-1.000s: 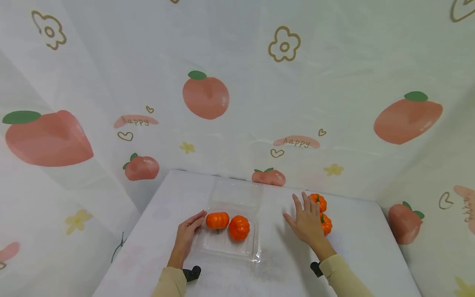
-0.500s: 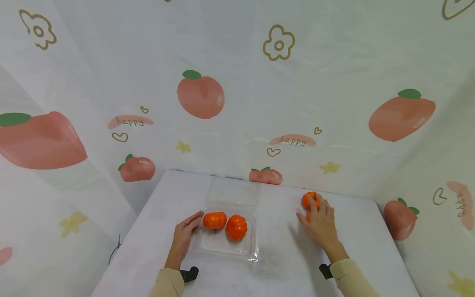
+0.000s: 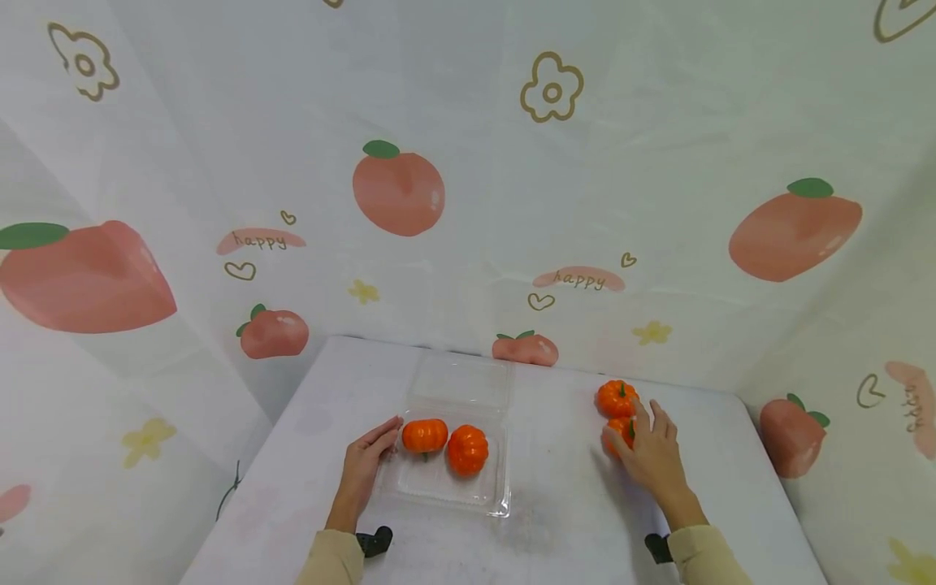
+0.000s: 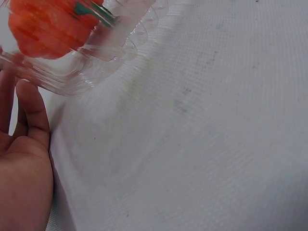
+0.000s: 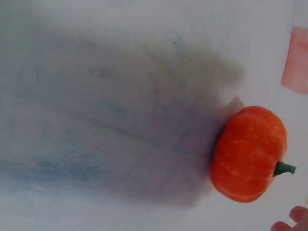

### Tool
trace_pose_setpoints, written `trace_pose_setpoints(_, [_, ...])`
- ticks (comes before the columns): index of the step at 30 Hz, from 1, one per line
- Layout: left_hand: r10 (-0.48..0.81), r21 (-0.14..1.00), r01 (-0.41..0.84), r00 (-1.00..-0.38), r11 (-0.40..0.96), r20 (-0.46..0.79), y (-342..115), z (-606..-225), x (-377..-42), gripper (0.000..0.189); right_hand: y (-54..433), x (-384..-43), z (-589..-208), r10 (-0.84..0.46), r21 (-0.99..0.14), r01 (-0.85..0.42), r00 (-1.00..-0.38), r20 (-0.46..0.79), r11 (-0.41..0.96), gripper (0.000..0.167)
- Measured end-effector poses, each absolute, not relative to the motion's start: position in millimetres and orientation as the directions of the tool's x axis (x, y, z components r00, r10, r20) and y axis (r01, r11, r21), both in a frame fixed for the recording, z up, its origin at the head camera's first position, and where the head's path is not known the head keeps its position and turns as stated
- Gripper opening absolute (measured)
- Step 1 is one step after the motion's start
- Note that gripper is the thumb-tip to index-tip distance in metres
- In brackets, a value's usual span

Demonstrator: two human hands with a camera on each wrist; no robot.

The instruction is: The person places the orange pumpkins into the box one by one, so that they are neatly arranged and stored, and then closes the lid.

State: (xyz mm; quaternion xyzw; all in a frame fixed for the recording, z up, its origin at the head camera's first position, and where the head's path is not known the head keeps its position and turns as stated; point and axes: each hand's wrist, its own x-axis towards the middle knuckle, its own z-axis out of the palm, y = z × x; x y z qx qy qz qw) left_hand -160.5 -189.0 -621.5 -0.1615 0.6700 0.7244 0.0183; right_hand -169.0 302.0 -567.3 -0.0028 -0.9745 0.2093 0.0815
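Note:
My left hand holds the left rim of a clear plastic clamshell box, whose lid lies back. Inside the box sit two small orange pumpkins, one on its side and one to its right. The left wrist view has the left hand's fingers at the box's corner. On the right, my right hand is spread over the nearer of two loose pumpkins, thumb overlapping it. Just behind stands the farther pumpkin. In the right wrist view, fingertips show apart from a pumpkin.
The box's clear lid lies flat toward the back. A white cloth covers the table. A printed curtain rises right behind the table's back edge and along both sides.
My right hand moved right across the loose pumpkins, then back toward me, uncovering the farther one. The left hand stays at the box, and both boxed pumpkins keep their places.

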Motion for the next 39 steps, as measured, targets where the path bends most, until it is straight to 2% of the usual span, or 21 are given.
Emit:
trace_pose_setpoints(10, [-0.196, 0.962, -0.253, -0.943, -0.1, -0.268, -194.4, -626.3, -161.5, 0.044, 308.9, -166.0, -579.1, 0.107, -0.476, 0.104, -0.994, -0.02, 0.873, 0.091])
trace_pose_setpoints(21, [-0.196, 0.961, -0.26, -0.942, -0.095, -0.274, -191.5, -624.8, -161.1, 0.043, 318.8, -167.5, -588.0, 0.189, -0.549, 0.259, -0.965, -0.182, 0.795, 0.097])
trace_pose_setpoints(31, [-0.196, 0.963, -0.257, -0.944, -0.077, -0.267, -190.3, -626.7, -161.6, 0.044, 320.6, -166.8, -596.8, 0.156, -0.577, 0.24, -0.969, -0.192, 0.78, 0.091])
trace_pose_setpoints(39, [-0.192, 0.965, -0.251, -0.946, -0.071, -0.26, -191.2, -627.6, -161.3, 0.045, 312.8, -165.1, -598.8, 0.122, -0.557, 0.202, -0.976, -0.179, 0.805, 0.103])
